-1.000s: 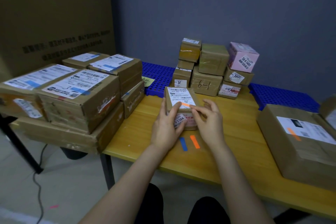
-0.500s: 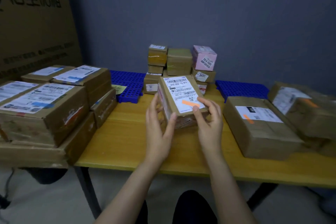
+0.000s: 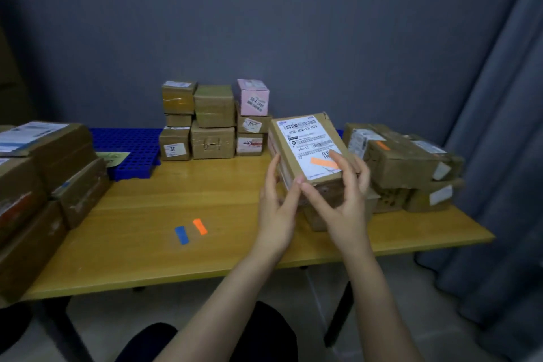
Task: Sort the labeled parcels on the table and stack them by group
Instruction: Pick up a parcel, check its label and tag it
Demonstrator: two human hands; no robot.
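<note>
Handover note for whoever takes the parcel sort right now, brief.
Left hand and right hand: both grip the orange-tagged parcel, lifted and tilted above the table.
Orange-marked stack at right, blue-marked stack at left, small unsorted pile at the back.
Done: two groups started.
Left: likely set this parcel on the right stack, then sort the back pile.

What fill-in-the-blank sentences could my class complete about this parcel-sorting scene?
1. Both hands hold a parcel whose label carries an ___ sticker.
2. The topmost small box in the back pile is ___.
3. On the table, beside the orange strip lies a ___ strip.

Missing words: orange; pink; blue
</note>
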